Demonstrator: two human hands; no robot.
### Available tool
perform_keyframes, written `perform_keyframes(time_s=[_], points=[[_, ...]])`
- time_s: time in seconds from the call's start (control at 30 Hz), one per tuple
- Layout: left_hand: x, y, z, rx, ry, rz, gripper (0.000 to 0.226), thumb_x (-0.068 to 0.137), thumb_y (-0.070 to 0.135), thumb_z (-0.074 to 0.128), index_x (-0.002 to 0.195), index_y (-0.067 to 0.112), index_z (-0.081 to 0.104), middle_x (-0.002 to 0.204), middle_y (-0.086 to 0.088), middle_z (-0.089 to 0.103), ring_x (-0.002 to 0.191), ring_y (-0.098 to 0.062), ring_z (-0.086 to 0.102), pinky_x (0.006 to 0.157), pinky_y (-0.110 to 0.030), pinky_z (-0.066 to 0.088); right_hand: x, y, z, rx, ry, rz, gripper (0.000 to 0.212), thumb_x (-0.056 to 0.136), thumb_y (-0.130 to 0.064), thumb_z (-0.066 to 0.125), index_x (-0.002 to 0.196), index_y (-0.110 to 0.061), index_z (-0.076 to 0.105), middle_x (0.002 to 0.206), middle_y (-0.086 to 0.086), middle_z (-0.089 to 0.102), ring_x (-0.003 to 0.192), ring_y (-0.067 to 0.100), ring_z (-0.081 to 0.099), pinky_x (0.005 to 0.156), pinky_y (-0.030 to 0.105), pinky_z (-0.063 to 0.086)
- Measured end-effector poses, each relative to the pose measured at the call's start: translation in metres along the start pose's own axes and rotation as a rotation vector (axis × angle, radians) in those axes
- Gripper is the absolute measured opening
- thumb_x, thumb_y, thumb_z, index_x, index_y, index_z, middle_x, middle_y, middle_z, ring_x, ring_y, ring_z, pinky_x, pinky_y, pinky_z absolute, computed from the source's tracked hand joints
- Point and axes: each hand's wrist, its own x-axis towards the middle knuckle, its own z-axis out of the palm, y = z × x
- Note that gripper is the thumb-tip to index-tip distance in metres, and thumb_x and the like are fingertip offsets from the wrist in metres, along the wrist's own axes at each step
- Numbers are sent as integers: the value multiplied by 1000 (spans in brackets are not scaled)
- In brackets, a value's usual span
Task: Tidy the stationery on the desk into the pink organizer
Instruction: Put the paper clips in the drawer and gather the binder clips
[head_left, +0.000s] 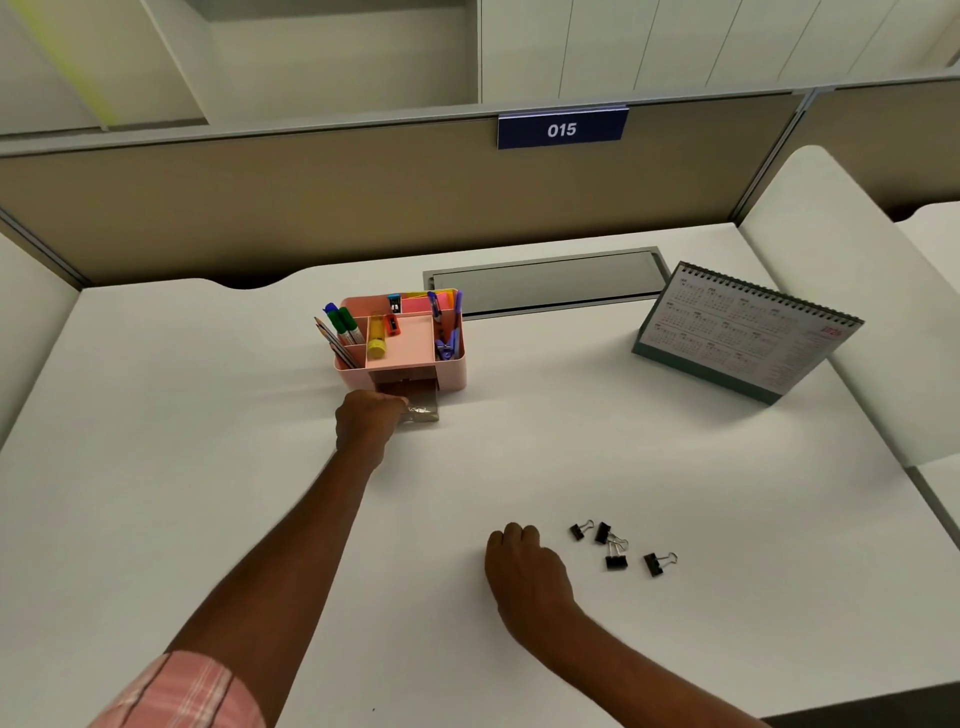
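Observation:
The pink organizer (451, 374) stands mid-desk, holding pencils, green markers, a yellow glue stick, sticky notes and purple pens. Its small clear front drawer (423, 408) is pulled out. My left hand (366, 423) reaches forward and grips the drawer's front with curled fingers. Several black binder clips (615, 556) lie loose on the white desk (208, 467) near the front. My right hand (524, 566) rests on the desk just left of the clips, fingers curled under; whether it holds anything is hidden.
A grey-green desk calendar (748, 332) stands at the right. Behind the organizer is a grey cable hatch (545, 283) set in the desk. A beige partition with a blue "015" sign (562, 129) bounds the back.

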Motion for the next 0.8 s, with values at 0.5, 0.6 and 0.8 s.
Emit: perform_keyframes(time_s=[0.5,0.6,0.8], points=[[-52,-30,2,-312,105,223,26,93,33,72,110,16,81,102,-1,79,97,-21,70,88,-35,57,-4,9,25,-268,201,-116,32,54,11,43,65,-18,51,63,2,48,55,18,46,42,28,32],[-79,-51,12,-228,134,365,25,95,33,68,109,17,82,94,1,80,86,-16,71,79,-28,54,-5,13,29,-319,234,-146,30,62,12,43,68,-17,51,64,2,48,57,18,46,44,28,35],[-119,-95,33,-65,-13,501,21,96,41,69,105,28,83,83,12,78,76,-6,71,76,-30,60,-9,18,31,-385,209,-251,25,59,8,56,66,-15,49,66,5,47,59,20,47,44,28,35]])
